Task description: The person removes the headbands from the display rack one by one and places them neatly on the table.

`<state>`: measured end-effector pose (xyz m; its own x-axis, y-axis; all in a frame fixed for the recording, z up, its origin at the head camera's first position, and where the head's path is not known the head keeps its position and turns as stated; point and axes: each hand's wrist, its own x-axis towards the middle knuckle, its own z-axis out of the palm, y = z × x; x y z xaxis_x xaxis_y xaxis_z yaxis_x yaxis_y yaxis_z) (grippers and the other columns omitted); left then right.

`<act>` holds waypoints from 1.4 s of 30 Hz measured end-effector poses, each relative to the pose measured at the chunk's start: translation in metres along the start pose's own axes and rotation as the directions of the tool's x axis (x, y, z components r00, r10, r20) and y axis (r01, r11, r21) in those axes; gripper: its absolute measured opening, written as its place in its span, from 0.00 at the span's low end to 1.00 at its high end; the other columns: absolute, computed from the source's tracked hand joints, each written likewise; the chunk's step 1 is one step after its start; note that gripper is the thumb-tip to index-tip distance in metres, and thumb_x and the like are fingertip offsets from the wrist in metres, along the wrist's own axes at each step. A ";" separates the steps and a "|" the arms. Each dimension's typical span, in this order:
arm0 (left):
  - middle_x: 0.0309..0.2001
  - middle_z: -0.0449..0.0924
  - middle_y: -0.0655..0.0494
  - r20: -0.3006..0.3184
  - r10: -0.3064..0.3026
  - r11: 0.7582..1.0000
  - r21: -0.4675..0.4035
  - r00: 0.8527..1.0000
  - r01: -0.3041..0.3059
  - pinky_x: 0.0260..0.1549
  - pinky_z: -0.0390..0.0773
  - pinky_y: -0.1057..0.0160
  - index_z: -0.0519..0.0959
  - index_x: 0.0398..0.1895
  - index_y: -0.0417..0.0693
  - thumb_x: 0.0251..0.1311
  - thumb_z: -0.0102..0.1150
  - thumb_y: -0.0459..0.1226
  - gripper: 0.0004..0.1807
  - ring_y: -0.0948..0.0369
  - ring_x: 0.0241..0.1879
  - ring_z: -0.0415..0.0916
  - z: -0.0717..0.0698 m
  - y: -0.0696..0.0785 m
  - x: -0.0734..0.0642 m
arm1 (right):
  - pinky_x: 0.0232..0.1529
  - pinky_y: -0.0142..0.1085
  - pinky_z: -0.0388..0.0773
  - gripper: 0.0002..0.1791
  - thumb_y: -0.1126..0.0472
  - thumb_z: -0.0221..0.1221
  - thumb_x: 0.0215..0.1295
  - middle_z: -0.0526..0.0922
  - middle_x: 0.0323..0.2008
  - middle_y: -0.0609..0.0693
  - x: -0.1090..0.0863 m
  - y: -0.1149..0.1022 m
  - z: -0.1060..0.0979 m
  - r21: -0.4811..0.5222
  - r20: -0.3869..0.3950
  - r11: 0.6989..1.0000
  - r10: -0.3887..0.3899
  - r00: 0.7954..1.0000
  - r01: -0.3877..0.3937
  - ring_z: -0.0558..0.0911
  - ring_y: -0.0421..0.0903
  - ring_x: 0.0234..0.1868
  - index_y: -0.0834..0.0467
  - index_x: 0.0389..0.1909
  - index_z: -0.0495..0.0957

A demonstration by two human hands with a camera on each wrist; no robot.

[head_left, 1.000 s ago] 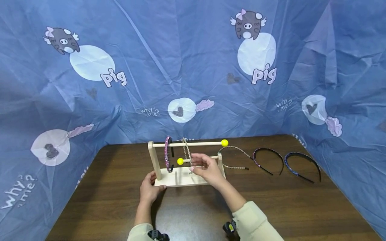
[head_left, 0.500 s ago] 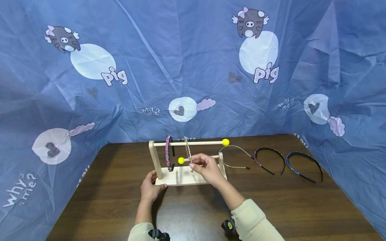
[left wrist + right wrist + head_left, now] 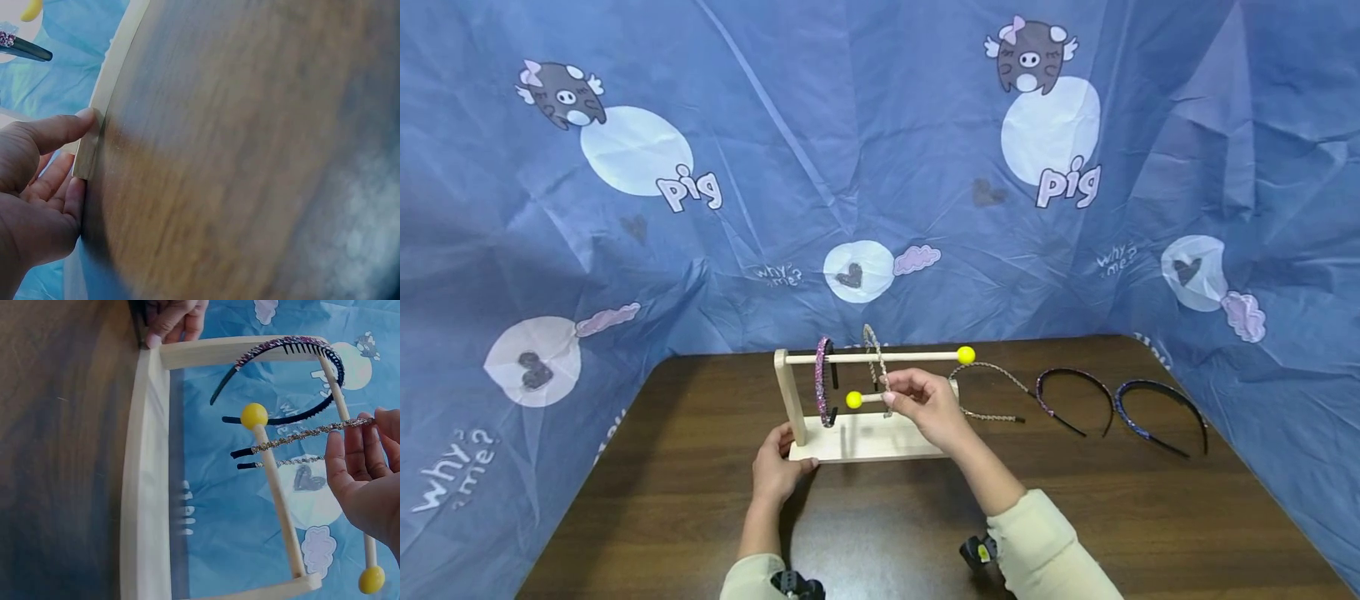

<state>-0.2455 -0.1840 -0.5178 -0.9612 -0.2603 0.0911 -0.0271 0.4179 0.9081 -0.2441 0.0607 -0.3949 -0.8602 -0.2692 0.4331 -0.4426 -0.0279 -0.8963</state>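
My right hand [image 3: 934, 408] pinches a gold braided headband [image 3: 882, 367], which stands upright around the upper rod of a pale wooden stand [image 3: 872, 437]. In the right wrist view, the headband's black-tipped legs lie one on each side of the lower rod [image 3: 281, 512]. At the stand's left end, my left hand [image 3: 775, 468] grips the base, with the thumb [image 3: 65, 131] on its front edge. Left of the gold headband, a pink glittery headband [image 3: 822, 379] hangs on the upper rod. Yellow balls cap the upper rod [image 3: 966, 355] and the lower rod [image 3: 853, 400].
Right of the stand lie another gold braided headband [image 3: 1000, 371], a dark pink glittery headband [image 3: 1073, 372] and a blue glittery one [image 3: 1123, 407], on the brown wooden table [image 3: 1075, 508]. A blue printed cloth [image 3: 760, 167] hangs behind the table.
My right hand has raised the gold headband a little, so its top stands higher above the upper rod. My left hand keeps its hold on the base. The head view has shifted slightly.
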 end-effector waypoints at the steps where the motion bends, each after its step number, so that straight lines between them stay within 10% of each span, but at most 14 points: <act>1: 0.48 0.75 0.33 0.000 0.003 1.000 0.001 1.000 -0.003 0.50 0.68 0.47 0.69 0.55 0.30 0.34 0.68 0.20 0.36 0.41 0.49 0.72 0.000 0.001 0.000 | 0.30 0.28 0.74 0.11 0.78 0.56 0.56 0.79 0.32 0.70 0.000 -0.001 -0.001 0.008 -0.003 1.000 -0.003 1.000 0.003 0.79 0.43 0.29 0.78 0.40 0.73; 42: 0.49 0.74 0.32 0.006 -0.006 1.000 0.003 1.000 0.006 0.52 0.67 0.47 0.68 0.56 0.30 0.35 0.69 0.20 0.37 0.40 0.50 0.71 -0.001 0.005 0.000 | 0.34 0.29 0.77 0.13 0.75 0.60 0.55 0.83 0.33 0.49 -0.004 -0.008 -0.061 0.069 -0.179 0.990 -0.113 0.977 0.127 0.81 0.41 0.32 0.77 0.41 0.74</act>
<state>-0.2452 -0.1825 -0.5134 -0.9626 -0.2580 0.0830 -0.0340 0.4189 0.9074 -0.2524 0.1211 -0.3838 -0.8361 -0.0881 0.5415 -0.5297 -0.1277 -0.8385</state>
